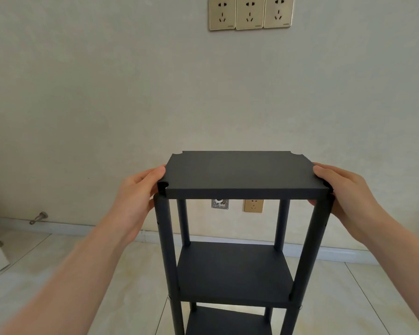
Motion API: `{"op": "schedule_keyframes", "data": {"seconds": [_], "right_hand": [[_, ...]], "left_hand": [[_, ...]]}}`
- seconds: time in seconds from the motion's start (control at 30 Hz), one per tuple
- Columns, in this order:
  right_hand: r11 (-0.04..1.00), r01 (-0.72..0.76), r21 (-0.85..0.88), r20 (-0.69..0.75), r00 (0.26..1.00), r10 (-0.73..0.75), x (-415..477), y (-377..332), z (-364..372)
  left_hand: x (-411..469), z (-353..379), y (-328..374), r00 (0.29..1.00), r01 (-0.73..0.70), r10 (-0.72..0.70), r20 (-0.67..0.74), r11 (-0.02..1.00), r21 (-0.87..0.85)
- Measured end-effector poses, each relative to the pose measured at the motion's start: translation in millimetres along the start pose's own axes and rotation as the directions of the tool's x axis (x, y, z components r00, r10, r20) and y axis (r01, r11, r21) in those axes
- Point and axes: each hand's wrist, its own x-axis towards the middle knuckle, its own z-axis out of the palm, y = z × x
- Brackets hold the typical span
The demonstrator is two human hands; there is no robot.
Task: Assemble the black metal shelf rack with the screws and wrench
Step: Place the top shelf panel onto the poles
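We hold the top shelf [242,174] between our hands.
Our left hand [136,197] and right hand [344,192] each clamp an end, thumbs on top; posts [166,238] just below.

Head-worn view, forward and slightly down, close over the top shelf [240,175], toward the wall [107,93]

The left hand [140,189] grips the top shelf panel [242,175] at nine o'clock, the right hand [341,187] at three. Four posts [163,228] stand beneath.
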Motion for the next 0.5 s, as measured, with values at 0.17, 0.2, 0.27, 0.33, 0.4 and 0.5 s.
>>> {"op": "schedule_keyframes", "data": {"seconds": [0.17,0.2,0.27,0.33,0.4,0.5], "right_hand": [[0.999,-0.013,0.031,0.013,1.000,0.012,1.2,1.3,-1.0],[0.999,-0.020,0.039,0.014,1.000,0.019,1.2,1.5,-0.6],[0.998,-0.030,0.056,0.021,0.999,0.029,0.0,1.5,0.8],[0.997,-0.037,0.066,0.032,0.999,0.034,-0.7,0.6,2.1],[0.997,-0.040,0.071,0.029,0.999,0.038,-1.4,-0.5,2.5],[0.997,-0.030,0.070,0.025,0.999,0.029,-1.8,-1.5,3.6]], "left_hand": [[1.3,1.6,-0.5,1.000,0.020,-0.020,0.000,1.000,-0.006],[1.9,1.6,-1.0,1.000,0.028,-0.028,0.003,1.000,-0.003],[2.7,1.4,-2.5,0.999,0.040,-0.040,0.005,0.999,-0.003],[3.8,1.2,-3.7,0.999,0.048,-0.048,0.004,0.999,-0.011],[4.6,1.3,-4.1,0.999,0.046,-0.046,0.007,0.999,-0.006],[5.0,0.2,-4.9,0.999,0.046,-0.046,0.009,0.999,-0.001]]}}
